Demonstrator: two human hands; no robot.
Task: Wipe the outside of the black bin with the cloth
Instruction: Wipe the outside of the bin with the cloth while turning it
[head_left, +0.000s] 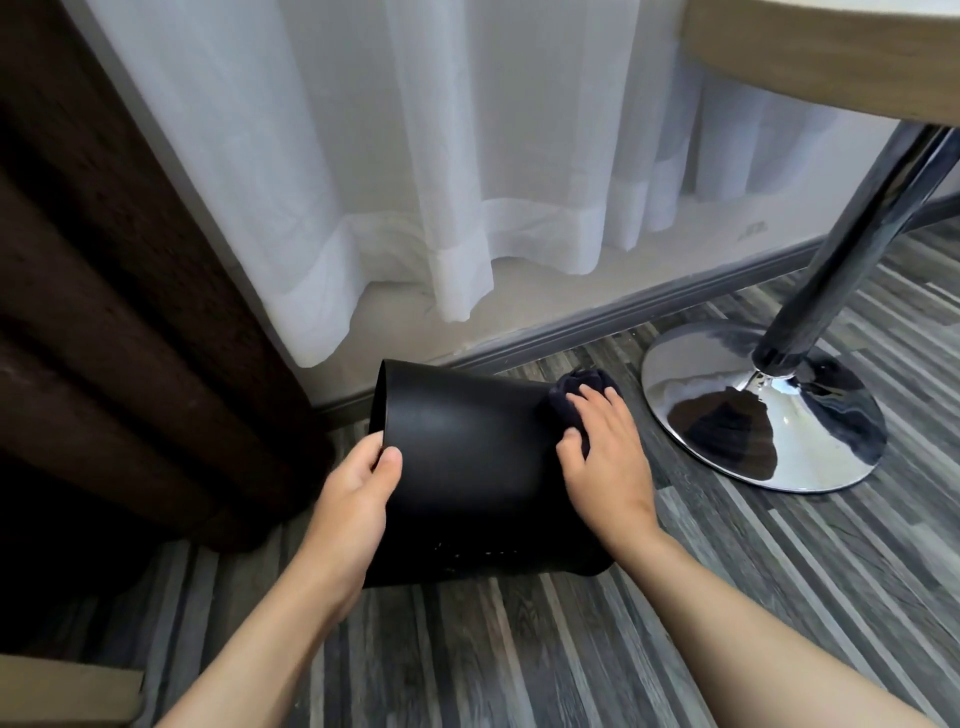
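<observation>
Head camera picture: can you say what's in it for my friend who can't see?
A person tips a black bin on its side, the left hand gripping its rim and the right hand pressing a dark cloth against its outside. Behind are a white curtain and a shiny table base.

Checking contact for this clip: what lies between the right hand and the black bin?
In the head view, a dark cloth lies between the right hand and the bin, pressed against its side.
</observation>
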